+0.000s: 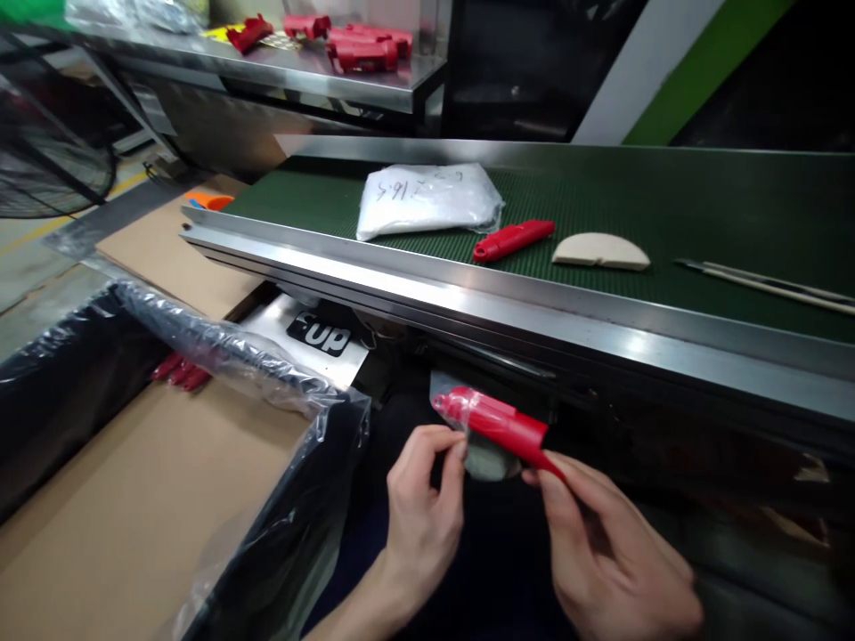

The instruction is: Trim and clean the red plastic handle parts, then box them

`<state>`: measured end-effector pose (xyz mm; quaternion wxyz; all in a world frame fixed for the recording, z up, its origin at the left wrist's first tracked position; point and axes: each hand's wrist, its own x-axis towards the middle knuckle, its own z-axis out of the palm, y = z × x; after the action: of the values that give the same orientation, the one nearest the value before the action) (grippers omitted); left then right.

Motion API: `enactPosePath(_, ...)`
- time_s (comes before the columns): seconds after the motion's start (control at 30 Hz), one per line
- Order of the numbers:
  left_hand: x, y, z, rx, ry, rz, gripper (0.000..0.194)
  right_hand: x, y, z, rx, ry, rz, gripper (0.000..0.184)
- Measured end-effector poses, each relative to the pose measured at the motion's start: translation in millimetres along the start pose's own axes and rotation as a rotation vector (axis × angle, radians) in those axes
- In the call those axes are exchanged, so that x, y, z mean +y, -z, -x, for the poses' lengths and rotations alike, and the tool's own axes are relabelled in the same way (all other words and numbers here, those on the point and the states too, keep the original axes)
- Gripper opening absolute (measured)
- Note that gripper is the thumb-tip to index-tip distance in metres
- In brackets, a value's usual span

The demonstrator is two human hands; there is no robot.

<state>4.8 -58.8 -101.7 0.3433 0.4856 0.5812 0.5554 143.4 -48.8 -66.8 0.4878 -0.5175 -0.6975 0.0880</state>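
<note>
Below the conveyor's steel edge, my right hand (611,556) grips the lower end of a red plastic part (498,425). A small clear plastic bag (471,441) covers that part's upper end. My left hand (424,516) pinches the bag's edge between thumb and fingers. Another red plastic part (513,239) lies on the green conveyor belt (668,209), next to a white bag of pieces (427,198) with handwriting on it.
A beige half-round piece (599,252) and thin sticks (768,283) lie on the belt. At the left stands a cardboard box (126,507) lined with clear plastic, with red parts (182,369) inside. More red parts (364,46) sit on a steel shelf behind. A fan (46,151) stands far left.
</note>
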Motion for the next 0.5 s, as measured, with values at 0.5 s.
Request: enactPosePath(0.5,13,23.5,-11,-0.184,-0.366,-0.027,0.013,80,-15,-8,-0.713,0.437,-0.198,0.037)
